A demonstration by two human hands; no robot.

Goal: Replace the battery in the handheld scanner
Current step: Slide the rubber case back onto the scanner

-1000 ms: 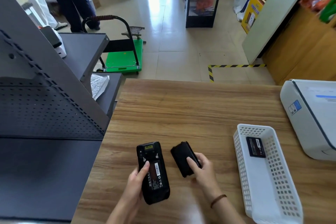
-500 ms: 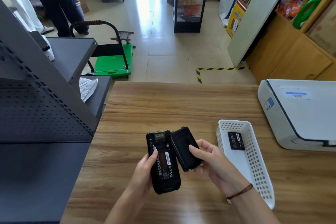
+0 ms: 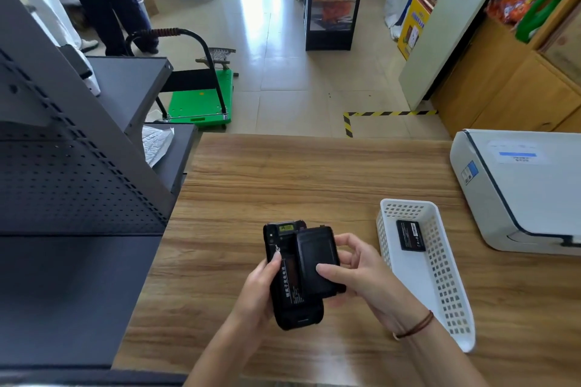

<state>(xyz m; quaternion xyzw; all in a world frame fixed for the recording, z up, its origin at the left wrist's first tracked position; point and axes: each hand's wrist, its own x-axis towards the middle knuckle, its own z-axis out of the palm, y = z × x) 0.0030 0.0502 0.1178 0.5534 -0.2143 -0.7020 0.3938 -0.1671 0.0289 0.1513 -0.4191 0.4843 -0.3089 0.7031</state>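
1. The black oblong handheld scanner (image 3: pixel 294 280) is gripped back-up above the wooden table (image 3: pixel 314 179) by the left hand (image 3: pixel 261 289), fingers curled round it; its long axis runs away from the person.
2. The black rectangular back cover (image 3: pixel 317 261) is pinched in the right hand (image 3: pixel 361 273), overlapping the scanner's right edge, tilted; seating is judged next.
3. One loose black flat battery (image 3: pixel 410 235) lies in the one white perforated plastic basket (image 3: pixel 440 276), rightward; one scanner, one cover.

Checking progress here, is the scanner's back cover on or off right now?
Off. The right hand holds the back cover angled over the scanner, whose labelled battery compartment shows.
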